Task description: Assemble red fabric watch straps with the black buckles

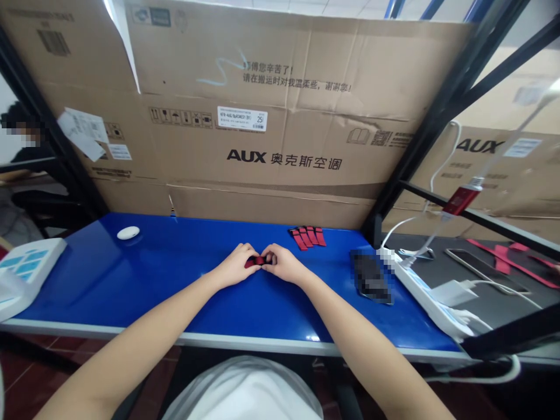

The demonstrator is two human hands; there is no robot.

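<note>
Both hands meet over the middle of the blue tabletop (175,262), pinching one small red and black strap (259,261) between them. My left hand (238,265) closes on its left end, thumb toward me. At the other end, the fingers and thumb of my right hand (282,262) are bent around the strap. The fingers cover much of it, so its full shape is hidden. Behind my right hand lies a row of several similar red and black straps (308,237), side by side on the table.
A tall cardboard sheet (284,134) walls off the back. On the right are a blurred dark object (371,277), a white power strip (426,294) with cables, and a black metal frame (420,134). A white round object (128,233) and a white device (32,274) stand left.
</note>
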